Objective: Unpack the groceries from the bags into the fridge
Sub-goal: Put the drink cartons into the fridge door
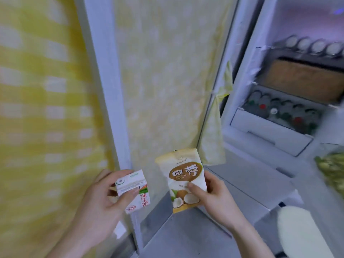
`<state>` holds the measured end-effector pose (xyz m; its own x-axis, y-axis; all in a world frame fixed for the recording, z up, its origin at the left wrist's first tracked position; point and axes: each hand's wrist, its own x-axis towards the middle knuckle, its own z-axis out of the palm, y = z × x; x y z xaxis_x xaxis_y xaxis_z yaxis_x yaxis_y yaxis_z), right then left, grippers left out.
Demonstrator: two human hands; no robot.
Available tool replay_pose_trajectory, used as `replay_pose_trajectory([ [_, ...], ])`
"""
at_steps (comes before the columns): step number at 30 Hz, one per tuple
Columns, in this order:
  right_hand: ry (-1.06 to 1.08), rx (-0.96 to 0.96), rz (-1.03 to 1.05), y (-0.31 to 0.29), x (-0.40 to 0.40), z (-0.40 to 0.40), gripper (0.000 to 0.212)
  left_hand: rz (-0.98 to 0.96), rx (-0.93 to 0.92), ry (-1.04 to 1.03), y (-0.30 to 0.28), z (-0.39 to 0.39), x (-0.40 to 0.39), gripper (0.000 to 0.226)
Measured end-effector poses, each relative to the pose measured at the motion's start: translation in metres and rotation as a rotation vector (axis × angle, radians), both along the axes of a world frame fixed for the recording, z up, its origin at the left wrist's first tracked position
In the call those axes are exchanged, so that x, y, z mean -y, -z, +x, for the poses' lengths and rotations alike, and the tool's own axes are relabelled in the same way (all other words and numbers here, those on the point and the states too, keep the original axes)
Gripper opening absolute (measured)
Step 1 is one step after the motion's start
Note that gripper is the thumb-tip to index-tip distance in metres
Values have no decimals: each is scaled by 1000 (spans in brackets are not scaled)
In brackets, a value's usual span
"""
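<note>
Both hands are low in the head view: the left hand (100,203) grips a small milk carton (133,190), and the right hand (214,198) pinches a coconut pouch (183,175) upright, thumb on its front. Beyond them the fridge (270,149) stands open, bottles (283,110) in a door shelf.

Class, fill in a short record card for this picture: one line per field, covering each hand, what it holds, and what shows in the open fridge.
left hand: grips a small milk carton with red characters
right hand: holds a coconut pouch upright, thumb on its front
items apart: yes, a gap shows between carton and pouch
fridge: open, lit inside
upper rack: row of round can tops
lower bin: bottles with dark and red caps
middle shelf: brown box
right edge: green produce, blurred
</note>
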<state>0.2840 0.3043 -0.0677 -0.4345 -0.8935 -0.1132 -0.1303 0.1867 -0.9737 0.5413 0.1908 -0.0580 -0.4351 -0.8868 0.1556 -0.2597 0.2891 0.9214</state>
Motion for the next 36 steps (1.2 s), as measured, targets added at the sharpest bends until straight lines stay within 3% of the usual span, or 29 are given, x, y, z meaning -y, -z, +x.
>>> replay_pose_trajectory([
  [5,154,-37,-61,-12,-11,-69,18,-56,-65,132,-21,-90,7,29],
  [9,283,-58,-115,-22,-30,-120,17,-101,-82,217,-23,-162,11,39],
  [18,685,-100,-150,-40,-109,-199,20,-47,-124,573,-38,-313,5,40],
  [28,1230,-288,-132,-72,-173,-198,20,-70,-176,1050,-62,-437,-17,39],
  [36,1610,-494,10,-81,-223,-182,14,-123,-268,1324,-88,-510,-79,36],
])
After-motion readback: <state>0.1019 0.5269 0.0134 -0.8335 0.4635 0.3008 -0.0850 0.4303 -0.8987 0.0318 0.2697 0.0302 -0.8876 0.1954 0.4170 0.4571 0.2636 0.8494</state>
